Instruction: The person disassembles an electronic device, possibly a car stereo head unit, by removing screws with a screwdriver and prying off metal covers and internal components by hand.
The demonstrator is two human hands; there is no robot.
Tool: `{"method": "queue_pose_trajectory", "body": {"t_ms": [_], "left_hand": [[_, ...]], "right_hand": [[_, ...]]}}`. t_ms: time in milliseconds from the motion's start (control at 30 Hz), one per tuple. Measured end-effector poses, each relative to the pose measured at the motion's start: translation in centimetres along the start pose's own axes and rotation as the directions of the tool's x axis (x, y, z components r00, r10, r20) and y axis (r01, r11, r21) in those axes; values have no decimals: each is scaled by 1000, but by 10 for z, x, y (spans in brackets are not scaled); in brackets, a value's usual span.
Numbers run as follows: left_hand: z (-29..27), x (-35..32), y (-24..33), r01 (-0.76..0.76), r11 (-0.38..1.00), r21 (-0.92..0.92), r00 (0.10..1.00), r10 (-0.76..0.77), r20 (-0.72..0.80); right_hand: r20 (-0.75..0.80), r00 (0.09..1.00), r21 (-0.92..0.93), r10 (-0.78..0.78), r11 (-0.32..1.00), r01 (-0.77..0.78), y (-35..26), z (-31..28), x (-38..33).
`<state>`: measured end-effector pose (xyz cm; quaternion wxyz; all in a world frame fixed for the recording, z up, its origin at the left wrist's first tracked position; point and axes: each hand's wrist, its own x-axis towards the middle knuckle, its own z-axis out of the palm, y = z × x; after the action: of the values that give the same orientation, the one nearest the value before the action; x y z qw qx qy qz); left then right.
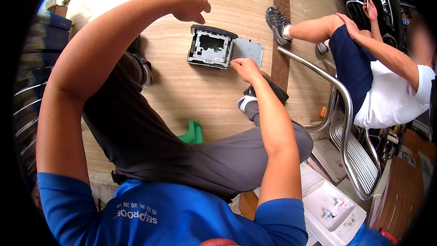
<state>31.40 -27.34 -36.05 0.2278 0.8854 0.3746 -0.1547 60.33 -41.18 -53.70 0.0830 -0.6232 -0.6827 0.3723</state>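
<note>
On the floor (pixel 195 95), right hand (pixel 244 69) pinches (on what, unclear) by the unit's (pixel 210 54) near-right corner; left hand (pixel 189 7), spread, clears its far edge.

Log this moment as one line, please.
left-hand grip: open, off device | right-hand grip: near metal-framed device, contact unclear | device: on floor | grey plate: at device's right
</note>
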Motion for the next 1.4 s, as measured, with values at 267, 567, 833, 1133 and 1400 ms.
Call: {"method": "queue_pose_trajectory", "body": {"t_ms": [267,567,833,1133,1400], "left_hand": [[0,-2,2,13,1000,25,1000,-13,-11],[-1,-1,2,-14,1000,27,1000,14,-6],[2,0,1,-22,999,46,999,23,-23],[1,-1,1,-8,1000,14,1000,8,-13],[2,0,-2,-13,1000,6,999,13,-36]], "right_hand": [[24,981,-117,194,975,-190,-13,-7,0],[9,998,6,59,998,-59,-10,-6,-3],[8,979,-140,206,969,-203,-11,-13,0],[-8,998,-65,69,996,-69,0,-11,-3],[-6,968,-48,253,966,-253,5,-9,2]]}}
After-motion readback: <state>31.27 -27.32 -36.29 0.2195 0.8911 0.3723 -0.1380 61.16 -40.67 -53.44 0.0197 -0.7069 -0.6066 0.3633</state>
